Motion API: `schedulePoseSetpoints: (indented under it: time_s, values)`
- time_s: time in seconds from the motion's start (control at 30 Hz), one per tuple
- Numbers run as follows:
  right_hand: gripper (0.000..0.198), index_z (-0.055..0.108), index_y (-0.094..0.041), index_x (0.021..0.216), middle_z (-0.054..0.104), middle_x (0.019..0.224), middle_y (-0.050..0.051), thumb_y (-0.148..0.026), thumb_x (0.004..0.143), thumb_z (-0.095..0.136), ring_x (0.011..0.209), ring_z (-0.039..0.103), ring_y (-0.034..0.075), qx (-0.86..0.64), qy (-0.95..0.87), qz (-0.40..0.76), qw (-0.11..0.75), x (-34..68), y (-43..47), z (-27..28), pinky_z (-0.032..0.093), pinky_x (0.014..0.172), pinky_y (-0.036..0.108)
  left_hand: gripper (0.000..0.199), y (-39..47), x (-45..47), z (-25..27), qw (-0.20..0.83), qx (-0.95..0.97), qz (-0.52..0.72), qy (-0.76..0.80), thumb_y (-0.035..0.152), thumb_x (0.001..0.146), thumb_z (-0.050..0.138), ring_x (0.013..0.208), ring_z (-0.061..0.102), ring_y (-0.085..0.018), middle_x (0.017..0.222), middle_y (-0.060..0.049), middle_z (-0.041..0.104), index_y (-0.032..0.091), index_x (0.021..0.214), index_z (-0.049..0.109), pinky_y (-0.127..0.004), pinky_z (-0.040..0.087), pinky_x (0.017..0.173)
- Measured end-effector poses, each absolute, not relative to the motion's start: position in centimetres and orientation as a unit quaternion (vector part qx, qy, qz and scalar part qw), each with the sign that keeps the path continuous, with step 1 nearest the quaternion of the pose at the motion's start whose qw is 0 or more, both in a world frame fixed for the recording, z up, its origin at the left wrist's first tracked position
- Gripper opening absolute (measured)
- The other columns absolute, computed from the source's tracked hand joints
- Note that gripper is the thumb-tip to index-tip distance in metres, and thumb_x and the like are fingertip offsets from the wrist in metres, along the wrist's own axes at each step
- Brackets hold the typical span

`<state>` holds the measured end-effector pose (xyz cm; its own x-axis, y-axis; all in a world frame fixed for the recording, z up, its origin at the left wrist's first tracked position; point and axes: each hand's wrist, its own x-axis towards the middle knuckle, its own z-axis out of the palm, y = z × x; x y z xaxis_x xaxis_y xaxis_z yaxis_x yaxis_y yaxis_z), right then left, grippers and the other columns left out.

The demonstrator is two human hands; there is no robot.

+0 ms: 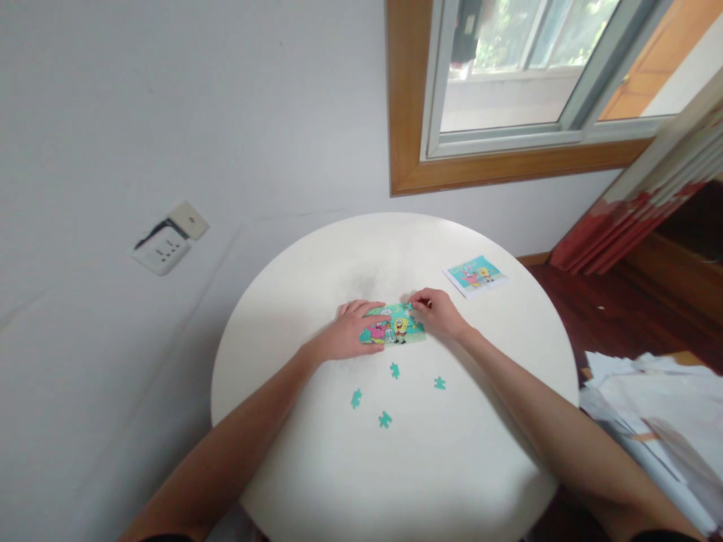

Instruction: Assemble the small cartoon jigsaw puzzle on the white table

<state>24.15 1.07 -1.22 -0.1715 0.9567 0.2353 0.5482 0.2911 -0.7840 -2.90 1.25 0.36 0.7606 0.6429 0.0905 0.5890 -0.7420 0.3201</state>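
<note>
A partly covered jigsaw puzzle with cartoon figures, one yellow and one pink, lies on the round white table. Across its left side my left hand rests flat, fingers spread. My right hand is at the upper right edge, thumb and forefinger pinched on a small teal puzzle piece. Whether that piece sits in its slot I cannot tell. Several loose teal pieces lie nearer to me, among them one piece just below the puzzle and another piece to the right.
A picture card with the same cartoon figures lies at the table's back right. White wall with a socket rises behind on the left, a window on the right. Papers are piled beside the table's right edge.
</note>
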Motion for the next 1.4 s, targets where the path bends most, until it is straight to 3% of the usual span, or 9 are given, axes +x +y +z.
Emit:
schedulePoseSetpoints:
  time_s: [0.2, 0.4, 1.17, 1.4]
  values:
    - [0.018, 0.074, -0.015, 0.083, 0.07, 0.079, 0.004, -0.013, 0.083, 0.056, 0.071, 0.058, 0.015, -0.526, -0.761, 0.24, 0.293, 24.1, 1.0, -1.1, 0.04, 0.067, 0.025, 0.06, 1.1, -2.8, 0.4, 0.141, 0.928, 0.099, 0.331, 0.056, 0.082, 0.071, 0.135, 0.037, -0.033, 0.15, -0.005, 0.045, 0.037, 0.137, 0.057, -0.053, 0.027, 0.112]
    - [0.02, 0.075, -0.015, 0.085, 0.071, 0.082, 0.005, -0.011, 0.083, 0.055, 0.073, 0.059, 0.015, -0.527, -0.773, 0.228, 0.271, 24.1, 0.9, -0.9, 0.041, 0.069, 0.025, 0.06, 1.0, -2.7, 0.5, 0.146, 0.925, 0.097, 0.336, 0.055, 0.081, 0.072, 0.136, 0.037, -0.033, 0.151, -0.004, 0.045, 0.037, 0.136, 0.057, -0.053, 0.027, 0.112]
    - [0.015, 0.073, -0.018, 0.086, 0.068, 0.082, 0.004, -0.013, 0.083, 0.058, 0.073, 0.057, 0.016, -0.548, -0.779, 0.185, 0.245, 23.7, 0.6, -0.6, 0.037, 0.068, 0.025, 0.06, 1.1, -2.8, 0.5, 0.134, 0.928, 0.089, 0.335, 0.056, 0.082, 0.071, 0.136, 0.036, -0.033, 0.152, -0.004, 0.044, 0.036, 0.137, 0.056, -0.052, 0.027, 0.112]
    - [0.019, 0.072, -0.018, 0.089, 0.064, 0.083, 0.003, -0.01, 0.082, 0.057, 0.075, 0.056, 0.015, -0.552, -0.763, 0.18, 0.284, 23.9, 0.7, -0.3, 0.039, 0.071, 0.025, 0.059, 1.0, -2.8, 0.5, 0.132, 0.93, 0.087, 0.333, 0.056, 0.083, 0.069, 0.136, 0.036, -0.032, 0.152, -0.004, 0.043, 0.036, 0.137, 0.056, -0.052, 0.026, 0.112]
